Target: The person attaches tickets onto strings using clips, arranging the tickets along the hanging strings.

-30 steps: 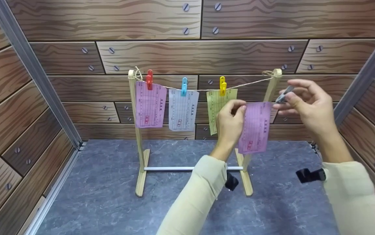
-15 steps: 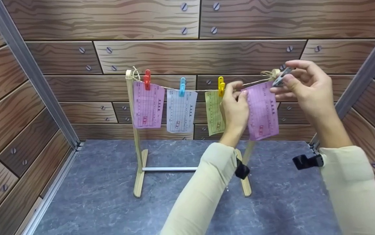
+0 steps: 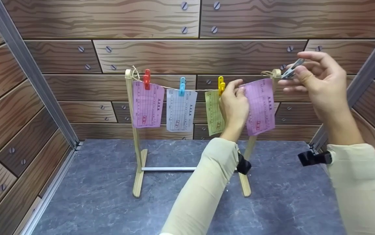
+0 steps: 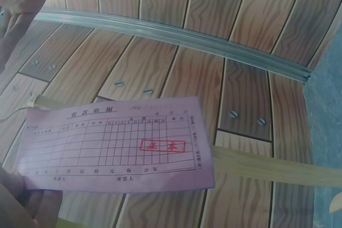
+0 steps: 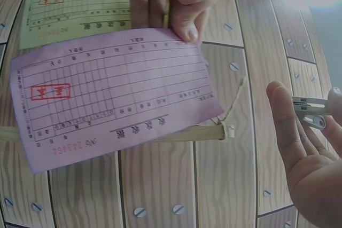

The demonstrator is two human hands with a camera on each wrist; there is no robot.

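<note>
Between thumb and fingers my left hand pinches the upper left corner of a pink receipt slip, which hangs at the string's right end, in front of the right post. My right hand, up and to the right of the slip, holds a grey clothespin by its handles, apart from the paper. In the right wrist view the pink slip shows its printed grid and red stamp, and the clothespin sits between thumb and fingers. Partly behind my left hand hangs a yellow-green slip under a yellow clothespin.
Farther left on the string, a red clothespin holds another pink slip and a blue clothespin a white-blue slip. The wooden stand rests on a grey marbled table. Wood-patterned panels enclose it.
My left hand has raised the pink slip from below the string up to its level. My right hand has risen with the grey clothespin, then shifted slightly right, away from the slip.
</note>
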